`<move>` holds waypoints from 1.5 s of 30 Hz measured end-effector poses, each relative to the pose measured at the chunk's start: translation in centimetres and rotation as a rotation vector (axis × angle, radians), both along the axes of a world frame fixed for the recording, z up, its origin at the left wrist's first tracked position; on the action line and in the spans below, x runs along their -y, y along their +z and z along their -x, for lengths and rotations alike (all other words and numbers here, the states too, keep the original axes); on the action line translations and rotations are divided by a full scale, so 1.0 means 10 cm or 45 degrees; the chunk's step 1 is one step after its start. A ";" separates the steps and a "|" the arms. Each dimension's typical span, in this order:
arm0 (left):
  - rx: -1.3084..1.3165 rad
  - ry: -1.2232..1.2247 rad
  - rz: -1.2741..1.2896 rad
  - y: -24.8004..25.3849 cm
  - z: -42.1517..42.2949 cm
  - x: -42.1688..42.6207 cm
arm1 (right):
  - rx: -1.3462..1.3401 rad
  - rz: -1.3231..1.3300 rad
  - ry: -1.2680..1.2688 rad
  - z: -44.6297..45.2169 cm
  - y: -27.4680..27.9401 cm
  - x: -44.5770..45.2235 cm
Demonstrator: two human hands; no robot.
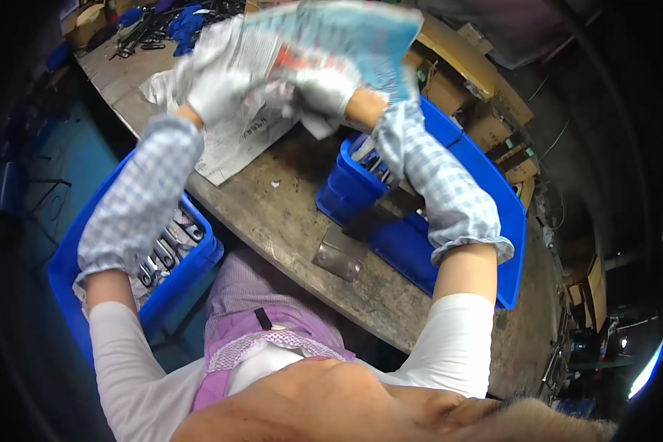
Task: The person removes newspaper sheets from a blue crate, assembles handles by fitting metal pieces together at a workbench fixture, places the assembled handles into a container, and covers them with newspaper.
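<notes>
Both of my hands wear white gloves and are raised over the workbench, somewhat blurred by motion. My left hand (219, 96) is closed on a crumpled sheet of newspaper (232, 48). Beside it, my right hand (328, 87) also grips the newspaper, near a red-printed patch. A blue-printed part of the paper (379, 33) flares up past my right wrist. Another newspaper sheet (244, 144) lies below my hands, reaching the bench's near edge. My fingertips are hidden by blur and paper.
A blue bin (214, 250) with metal wrench-like tools (166, 250) stands at my left. More blue bins (398, 250) sit on the workbench (291, 214) at right, near a metal plate (340, 252). Cardboard boxes (486, 125) stand behind; dark tools (151, 37) lie at the far left.
</notes>
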State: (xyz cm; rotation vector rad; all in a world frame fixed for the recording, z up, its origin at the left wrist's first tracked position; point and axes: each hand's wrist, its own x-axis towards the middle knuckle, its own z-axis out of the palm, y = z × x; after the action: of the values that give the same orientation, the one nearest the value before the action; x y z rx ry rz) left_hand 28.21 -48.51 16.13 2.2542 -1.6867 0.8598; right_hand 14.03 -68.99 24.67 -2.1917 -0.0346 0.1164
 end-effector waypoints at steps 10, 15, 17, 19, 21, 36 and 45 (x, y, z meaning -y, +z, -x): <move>-0.884 0.316 -0.427 -0.88 0.25 0.63 | 0.474 0.899 -0.105 0.79 0.05 1.24; -0.685 0.207 0.071 -0.86 0.41 1.15 | -0.193 0.962 -0.346 1.36 -0.50 2.19; -0.627 0.114 -0.141 -1.43 0.42 1.38 | -0.515 1.224 -0.384 1.33 -0.67 2.23; -0.410 0.153 -0.277 -1.99 0.36 1.47 | -0.301 1.236 -0.335 1.25 -0.85 2.23; -0.473 0.139 -0.152 -1.89 0.44 1.42 | -0.022 1.289 -0.127 1.21 -1.04 2.19; -1.070 -0.220 0.346 -1.66 2.81 0.54 | 0.293 1.882 0.277 1.14 -1.40 2.40; -0.855 -0.182 0.119 -1.54 2.95 0.49 | 0.383 1.800 0.509 1.05 -1.33 2.62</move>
State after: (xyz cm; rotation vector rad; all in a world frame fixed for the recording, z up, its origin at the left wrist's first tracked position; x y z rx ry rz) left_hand -1.30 -53.46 0.74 2.0033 -1.4186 0.1090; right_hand 3.54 -95.16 11.37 -3.5614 -0.7660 0.0189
